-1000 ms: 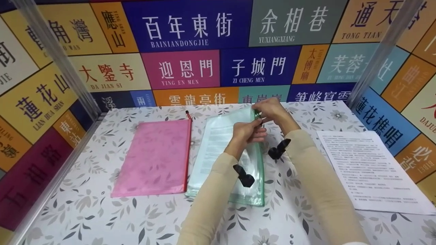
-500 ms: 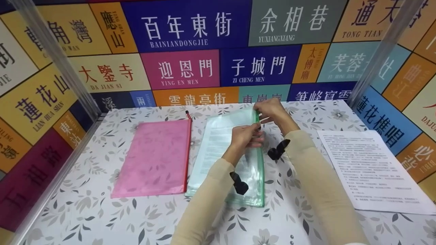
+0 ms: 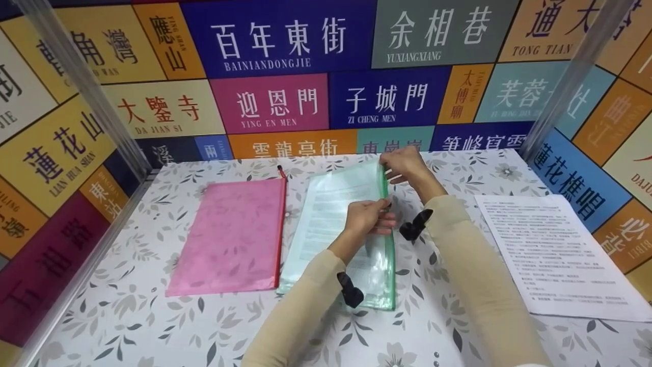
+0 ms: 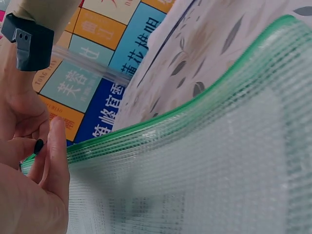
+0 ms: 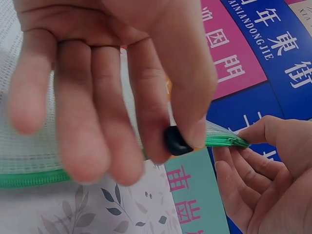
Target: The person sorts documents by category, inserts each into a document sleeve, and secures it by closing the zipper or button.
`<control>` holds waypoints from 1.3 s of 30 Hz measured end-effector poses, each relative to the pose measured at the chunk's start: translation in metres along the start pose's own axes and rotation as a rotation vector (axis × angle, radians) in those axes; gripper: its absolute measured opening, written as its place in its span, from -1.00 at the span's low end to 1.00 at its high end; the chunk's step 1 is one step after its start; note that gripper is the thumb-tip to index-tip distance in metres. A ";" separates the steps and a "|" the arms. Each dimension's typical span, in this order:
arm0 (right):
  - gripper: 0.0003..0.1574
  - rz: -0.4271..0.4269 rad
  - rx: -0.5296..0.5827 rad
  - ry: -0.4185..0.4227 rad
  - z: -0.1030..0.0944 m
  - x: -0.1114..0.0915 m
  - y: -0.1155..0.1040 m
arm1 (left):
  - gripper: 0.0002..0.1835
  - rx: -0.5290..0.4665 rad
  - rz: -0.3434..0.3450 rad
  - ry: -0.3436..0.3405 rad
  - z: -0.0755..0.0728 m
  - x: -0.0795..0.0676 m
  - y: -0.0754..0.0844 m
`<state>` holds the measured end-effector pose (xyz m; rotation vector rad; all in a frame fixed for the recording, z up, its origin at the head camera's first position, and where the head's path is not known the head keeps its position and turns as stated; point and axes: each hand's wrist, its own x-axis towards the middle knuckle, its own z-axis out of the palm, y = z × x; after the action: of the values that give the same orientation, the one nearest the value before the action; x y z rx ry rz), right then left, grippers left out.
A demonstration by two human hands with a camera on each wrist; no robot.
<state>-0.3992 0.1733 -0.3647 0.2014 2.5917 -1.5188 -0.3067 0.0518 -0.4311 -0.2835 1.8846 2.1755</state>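
Note:
A clear zip pouch with a green zipper edge lies in front of me, printed pages showing through it. My left hand pinches the black zipper pull partway along the pouch's right edge, its other fingers extended. At the far corner, my right hand pinches the zipper end between thumb and finger. That corner is raised, and the green edge bows upward in the left wrist view. Between the two hands, the green zipper strip runs as one line.
Left of the clear pouch lies a pink zip pouch with a red zipper edge. Printed sheets lie at the right of the flower-patterned table. Panels with lettering stand around the table's back and sides.
My left hand has slid toward me along the green edge with the zipper pull. More of the zipper strip shows between the hands. The right hand has stayed at the corner.

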 end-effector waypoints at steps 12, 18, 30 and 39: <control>-0.58 -0.010 -0.004 -0.011 -0.002 -0.001 0.000 | -0.75 0.059 -0.013 -0.120 -0.011 -0.028 -0.014; -0.57 -0.018 -0.021 -0.016 -0.002 0.002 0.000 | -0.75 0.060 -0.029 -0.155 -0.017 -0.042 -0.019; -0.56 -0.041 -0.019 -0.027 -0.004 0.003 0.002 | -0.71 0.091 -0.059 -0.203 -0.032 -0.063 -0.030; -0.54 -0.054 0.017 -0.029 -0.008 0.004 0.007 | -0.73 0.124 -0.083 -0.281 -0.048 -0.081 -0.043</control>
<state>-0.4022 0.1843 -0.3673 0.1111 2.5823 -1.5501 -0.2169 0.0053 -0.4537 -0.0295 1.8057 1.9205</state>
